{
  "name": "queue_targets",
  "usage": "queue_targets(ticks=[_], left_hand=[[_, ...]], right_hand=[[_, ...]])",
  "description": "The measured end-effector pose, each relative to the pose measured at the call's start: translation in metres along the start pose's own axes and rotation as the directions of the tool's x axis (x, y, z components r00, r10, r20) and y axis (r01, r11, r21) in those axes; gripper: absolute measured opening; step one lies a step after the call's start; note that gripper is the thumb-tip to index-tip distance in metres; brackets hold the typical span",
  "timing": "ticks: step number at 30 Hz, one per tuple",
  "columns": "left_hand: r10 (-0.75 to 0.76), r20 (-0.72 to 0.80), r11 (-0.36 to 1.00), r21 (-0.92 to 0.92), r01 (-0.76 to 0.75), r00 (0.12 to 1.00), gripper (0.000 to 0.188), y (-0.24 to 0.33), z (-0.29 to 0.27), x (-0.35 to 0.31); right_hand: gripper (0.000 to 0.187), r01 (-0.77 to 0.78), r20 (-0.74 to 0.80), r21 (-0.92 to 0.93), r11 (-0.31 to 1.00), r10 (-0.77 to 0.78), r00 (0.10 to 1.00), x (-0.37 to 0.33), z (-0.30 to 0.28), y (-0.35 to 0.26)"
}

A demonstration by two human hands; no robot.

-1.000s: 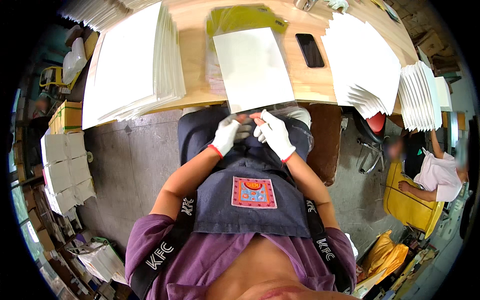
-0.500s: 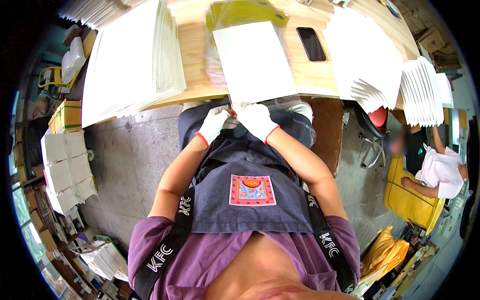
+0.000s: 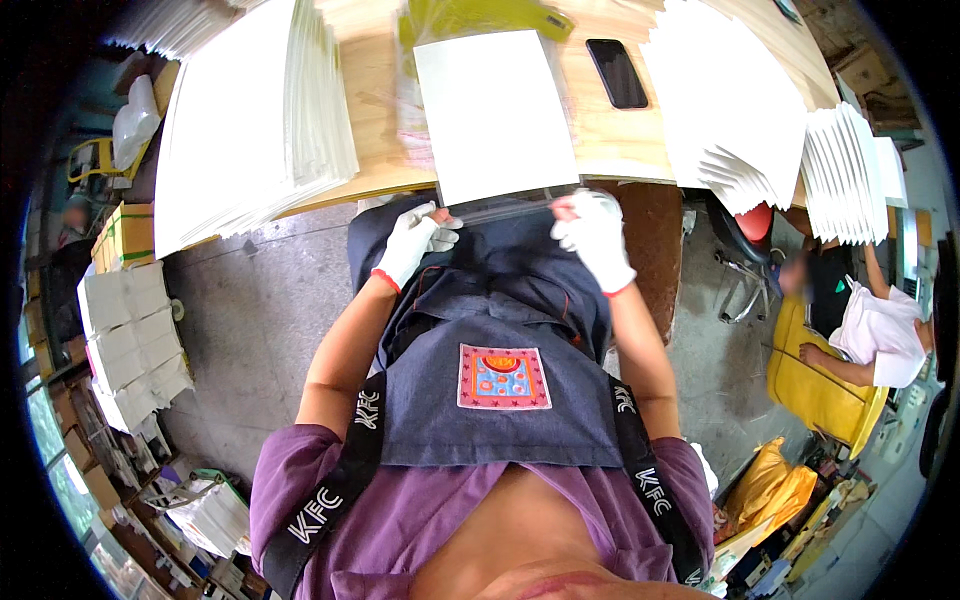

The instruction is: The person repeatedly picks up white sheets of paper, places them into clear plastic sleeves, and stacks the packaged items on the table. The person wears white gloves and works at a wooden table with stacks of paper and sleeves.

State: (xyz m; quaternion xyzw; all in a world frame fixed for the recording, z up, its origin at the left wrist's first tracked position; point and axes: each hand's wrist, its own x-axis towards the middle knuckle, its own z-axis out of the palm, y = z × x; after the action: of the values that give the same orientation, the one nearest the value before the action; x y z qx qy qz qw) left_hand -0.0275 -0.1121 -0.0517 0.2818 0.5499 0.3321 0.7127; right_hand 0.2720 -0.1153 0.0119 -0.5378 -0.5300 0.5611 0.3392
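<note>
Clear sleeve point(image 3: 505, 211) juts past table point(image 3: 622, 145) edge, white sheet point(image 3: 497, 115) in or on it, can't tell which.
Left hand point(image 3: 412, 240): fingers half-curled at sleeve's left corner; right hand point(image 3: 594, 238): fingers bunched near right corner, blurred; can't tell if either grips. Sheet just beyond and between both hands; phone point(image 3: 617, 74) beyond right hand.

Around your wooden table point(image 3: 622, 148) lies grey floor point(image 3: 265, 300); a red chair point(image 3: 752, 222) stands near its right end, bright windows point(image 3: 74, 490) leftward.
</note>
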Motion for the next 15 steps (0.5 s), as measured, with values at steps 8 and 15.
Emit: queue_targets(ticks=[8,15], left_hand=[[0.155,0.066,0.987,0.031,-0.157,0.986,0.020,0.006,0.003,-0.006],[0.149,0.002,0.988,0.033,-0.149,0.989,0.022,0.007,0.004,-0.015]], right_hand=[[0.021,0.541,0.417,-0.673,0.504,-0.346,0.841,0.054,0.108,-0.010],[0.012,0.024,-0.023,0.961,0.277,-0.007,1.000,0.018,-0.057,0.049]])
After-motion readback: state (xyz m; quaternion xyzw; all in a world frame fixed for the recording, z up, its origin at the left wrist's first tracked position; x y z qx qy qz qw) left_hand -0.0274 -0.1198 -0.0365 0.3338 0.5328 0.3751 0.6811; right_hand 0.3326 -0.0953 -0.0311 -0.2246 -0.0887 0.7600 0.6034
